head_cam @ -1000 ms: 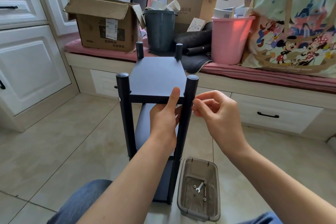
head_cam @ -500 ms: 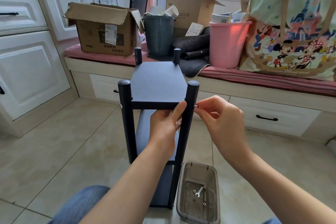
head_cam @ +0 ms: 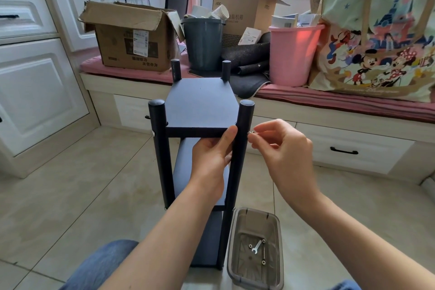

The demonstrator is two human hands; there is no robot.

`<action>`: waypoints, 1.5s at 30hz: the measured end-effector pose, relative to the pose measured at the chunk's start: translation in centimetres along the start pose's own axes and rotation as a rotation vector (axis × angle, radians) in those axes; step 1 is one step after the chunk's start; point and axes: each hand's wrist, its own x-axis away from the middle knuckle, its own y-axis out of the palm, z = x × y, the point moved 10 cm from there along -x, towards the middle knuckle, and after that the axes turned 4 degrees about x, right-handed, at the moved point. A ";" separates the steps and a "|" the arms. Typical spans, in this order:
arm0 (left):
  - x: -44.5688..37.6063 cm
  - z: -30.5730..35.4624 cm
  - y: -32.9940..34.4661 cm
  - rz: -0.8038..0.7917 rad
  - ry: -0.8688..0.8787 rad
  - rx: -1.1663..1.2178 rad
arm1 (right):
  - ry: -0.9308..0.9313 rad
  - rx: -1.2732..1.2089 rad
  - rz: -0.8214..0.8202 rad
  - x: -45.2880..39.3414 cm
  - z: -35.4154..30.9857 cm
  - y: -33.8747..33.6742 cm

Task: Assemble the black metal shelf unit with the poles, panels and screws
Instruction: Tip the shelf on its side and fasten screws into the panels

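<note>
The black shelf unit (head_cam: 200,103) stands upright on the tile floor in front of me, with several poles and stacked panels. My left hand (head_cam: 211,155) grips the front edge of the top panel from below, thumb up against the near right pole (head_cam: 243,120). My right hand (head_cam: 280,148) pinches a small silver screw (head_cam: 251,132) and holds it against the right side of that pole, level with the top panel. A screw head shows on the near left pole (head_cam: 160,139).
A translucent plastic tray (head_cam: 255,273) on the floor at the unit's right foot holds a small wrench (head_cam: 256,247) and a few washers. A cushioned window bench behind carries cardboard boxes, a grey bin, a pink bucket (head_cam: 292,54) and a printed bag. White cabinets stand left.
My right hand has moved in to the near right pole and brought the screw against its side. My left hand slid slightly lower on the panel edge. The view shifted down a little.
</note>
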 end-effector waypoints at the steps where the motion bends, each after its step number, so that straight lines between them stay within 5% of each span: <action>1: -0.1 0.0 0.0 0.005 -0.002 0.009 | -0.002 0.004 0.008 0.0 -0.1 0.0; 14: -0.3 0.4 0.2 0.000 -0.014 0.008 | -0.157 0.147 0.015 -0.2 -1.6 0.3; 21: -0.3 0.3 0.3 -0.001 -0.015 0.011 | 0.069 -0.066 -0.001 -0.5 0.4 0.1; 45: 0.2 0.6 -0.4 0.046 -0.029 -0.033 | 0.178 -0.196 -0.096 -0.7 1.9 1.6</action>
